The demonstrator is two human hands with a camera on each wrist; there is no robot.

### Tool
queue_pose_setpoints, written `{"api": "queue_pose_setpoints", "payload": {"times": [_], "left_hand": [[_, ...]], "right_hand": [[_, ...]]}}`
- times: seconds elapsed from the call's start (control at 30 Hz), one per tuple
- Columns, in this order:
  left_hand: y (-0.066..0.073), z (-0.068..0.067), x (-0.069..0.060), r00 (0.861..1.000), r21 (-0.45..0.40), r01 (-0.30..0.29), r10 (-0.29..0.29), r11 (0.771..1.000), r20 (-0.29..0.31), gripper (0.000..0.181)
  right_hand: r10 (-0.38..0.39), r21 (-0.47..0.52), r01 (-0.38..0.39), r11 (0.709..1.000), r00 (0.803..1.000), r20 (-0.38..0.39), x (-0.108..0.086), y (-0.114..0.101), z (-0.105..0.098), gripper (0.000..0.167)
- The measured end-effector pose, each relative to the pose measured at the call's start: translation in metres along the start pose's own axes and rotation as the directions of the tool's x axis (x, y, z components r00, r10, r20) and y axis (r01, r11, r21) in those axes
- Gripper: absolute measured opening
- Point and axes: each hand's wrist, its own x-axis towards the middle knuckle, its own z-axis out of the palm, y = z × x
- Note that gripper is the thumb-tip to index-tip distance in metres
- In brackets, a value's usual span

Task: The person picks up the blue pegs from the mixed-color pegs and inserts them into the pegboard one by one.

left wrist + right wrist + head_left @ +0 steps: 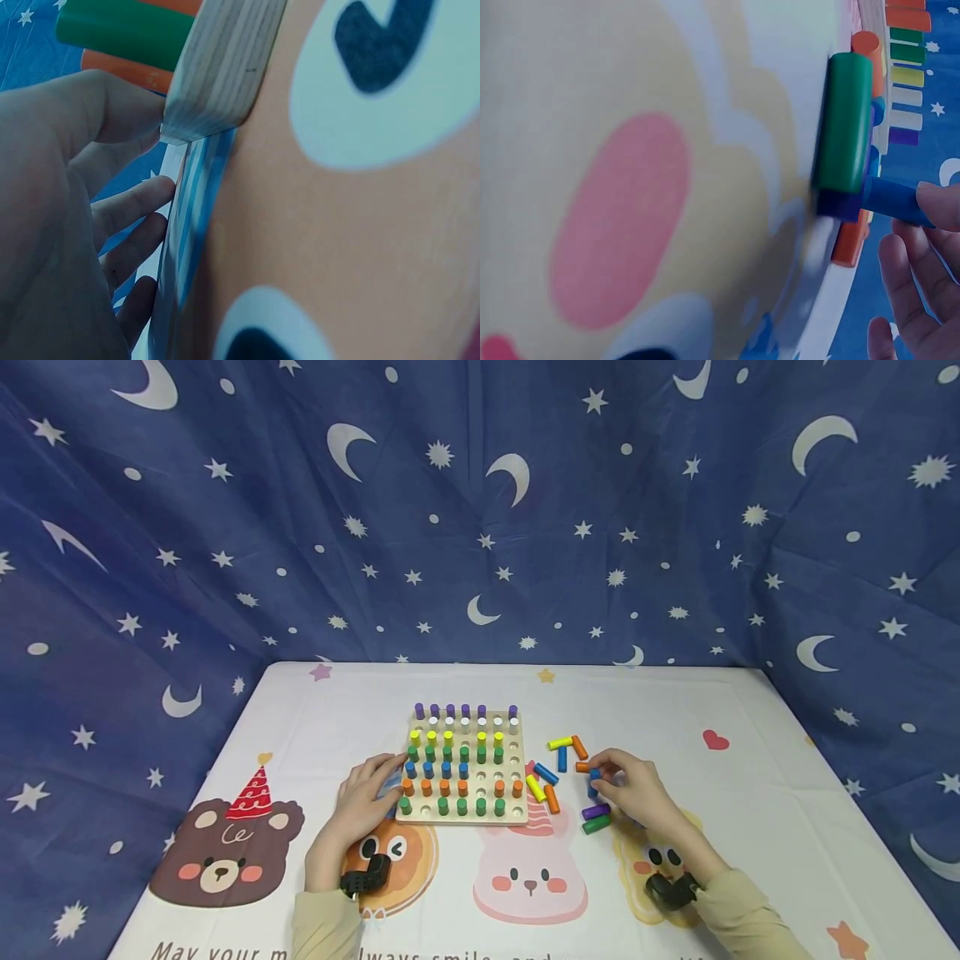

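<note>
A wooden pegboard holds rows of purple, white, yellow, green, blue and orange pegs, with some holes bare. At its left edge rests the left hand, thumb and fingertips touching the side; in the left wrist view the hand lies against the board's corner with its fingers loosely extended. To the right of the board, the right hand pinches a blue peg. The right wrist view shows the blue peg between thumb and fingers of the right hand.
Loose pegs lie between board and right hand, among them a yellow peg, an orange peg, a purple peg and a green peg. A blue curtain with moons and stars stands behind the printed white tablecloth.
</note>
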Motion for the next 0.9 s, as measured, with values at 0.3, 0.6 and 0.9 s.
{"api": "queue_pose_setpoints", "payload": {"times": [0.3,0.6,0.9], "left_hand": [[-0.001,0.000,0.000,1.000,0.007,-0.004,0.004,1.000,-0.002,0.053],[0.000,-0.001,0.000,1.000,0.001,-0.002,0.002,1.000,-0.003,0.053],[-0.001,0.000,0.000,1.000,-0.003,-0.007,0.007,1.000,-0.005,0.053]], "right_hand": [[-0.102,0.035,0.103,0.994,0.994,-0.028,0.006,-0.010,0.007,0.021],[-0.170,0.073,0.171,0.983,0.985,-0.022,0.013,-0.023,0.011,0.023],[-0.171,0.122,0.170,0.978,0.985,-0.004,0.015,-0.037,0.016,0.023]]}}
